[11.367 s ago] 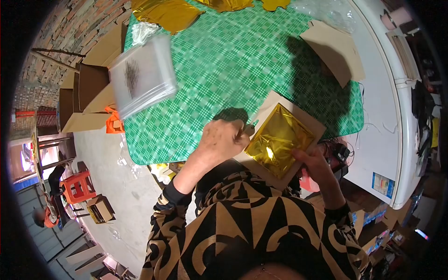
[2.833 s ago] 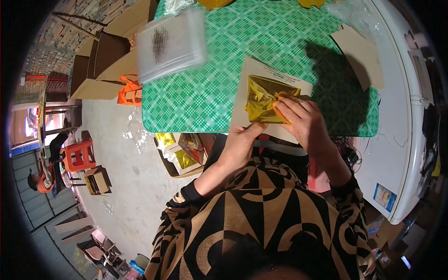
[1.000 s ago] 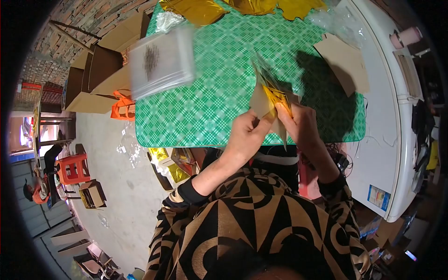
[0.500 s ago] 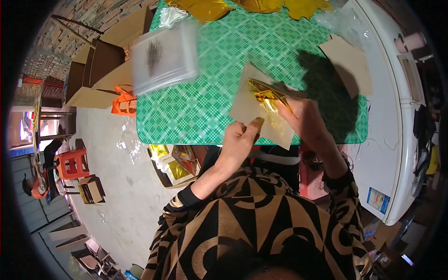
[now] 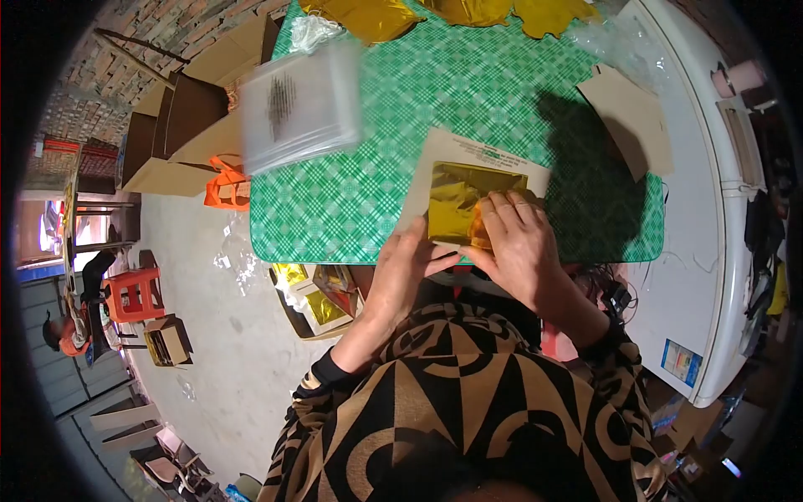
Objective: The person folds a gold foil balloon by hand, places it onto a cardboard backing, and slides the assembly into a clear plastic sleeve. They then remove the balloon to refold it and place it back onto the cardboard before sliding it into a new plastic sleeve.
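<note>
A pale card with printed lines along its far edge lies on the green checked tablecloth, close to the table's near edge. On the card rests a folded sheet of shiny gold foil. My right hand lies over the foil's right part, fingers spread and pressing down on it. Beside the card's lower left corner is my left hand, its fingers stretched along the edge and its thumb pointing right. The foil's right end is partly hidden under my right hand.
A stack of clear plastic bags sits at the table's left. Gold foil pieces lie along the far side. A bare card is at the right, near a white appliance. Below the table edge stands an open box.
The card, held tilted before, now lies flat with its printed edge showing. The foil my right hand was gripping is spread on it. Both hands have let go of their grip.
</note>
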The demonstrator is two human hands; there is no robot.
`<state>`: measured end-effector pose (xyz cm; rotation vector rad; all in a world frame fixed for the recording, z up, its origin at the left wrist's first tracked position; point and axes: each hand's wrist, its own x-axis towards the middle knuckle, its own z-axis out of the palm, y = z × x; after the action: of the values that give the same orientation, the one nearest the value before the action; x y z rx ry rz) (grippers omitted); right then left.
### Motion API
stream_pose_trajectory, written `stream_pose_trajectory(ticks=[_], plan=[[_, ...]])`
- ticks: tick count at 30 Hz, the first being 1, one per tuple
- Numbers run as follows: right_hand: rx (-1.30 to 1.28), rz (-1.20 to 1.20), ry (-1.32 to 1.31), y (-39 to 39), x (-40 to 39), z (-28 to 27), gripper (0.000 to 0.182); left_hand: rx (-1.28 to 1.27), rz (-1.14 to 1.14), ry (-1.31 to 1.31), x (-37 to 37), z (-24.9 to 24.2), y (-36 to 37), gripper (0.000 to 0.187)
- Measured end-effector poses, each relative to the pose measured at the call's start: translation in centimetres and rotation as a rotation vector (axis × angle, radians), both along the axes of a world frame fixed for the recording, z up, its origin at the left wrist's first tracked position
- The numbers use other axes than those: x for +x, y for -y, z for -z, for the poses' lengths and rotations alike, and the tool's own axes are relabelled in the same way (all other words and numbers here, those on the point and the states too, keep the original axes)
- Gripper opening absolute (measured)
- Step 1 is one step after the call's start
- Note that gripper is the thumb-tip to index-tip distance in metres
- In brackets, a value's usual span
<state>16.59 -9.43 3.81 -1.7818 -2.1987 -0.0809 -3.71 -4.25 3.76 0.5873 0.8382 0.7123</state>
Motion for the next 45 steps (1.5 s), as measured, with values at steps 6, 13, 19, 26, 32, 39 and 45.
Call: stream_pose_trajectory(ticks=[6,13,19,26,32,39,45], plan=[[-0.035,-0.055,-0.328,3.4,0.7,-3.0,0.059,-0.124,-0.028,-0.063,-2.2,-0.3,2.2,0.046],[-0.271,0.442,-0.881,11.9,3.0,1.6,0.027,-0.286,0.039,-0.2,-6.7,2.2,6.0,0.042],[-0.601,0.541,-1.592,11.4,0.6,3.0,0.026,-0.168,0.065,-0.082,-7.8,3.2,5.5,0.037],[-0.544,0.473,-1.582,11.5,0.0,2.9,0.028,-0.175,0.069,-0.191,-8.9,4.6,5.5,0.017],[-0.738,0.57,-1.729,12.1,0.1,2.6,0.03,-0.112,0.141,-0.262,-9.6,4.7,6.1,0.018],[-0.788,0.672,-1.591,13.2,0.5,3.8,0.028,-0.112,0.21,-0.207,-10.6,5.2,5.5,0.014],[-0.62,0.497,-1.548,12.9,0.3,3.9,0.031,-0.011,0.313,-0.161,-9.4,4.5,5.2,0.045]])
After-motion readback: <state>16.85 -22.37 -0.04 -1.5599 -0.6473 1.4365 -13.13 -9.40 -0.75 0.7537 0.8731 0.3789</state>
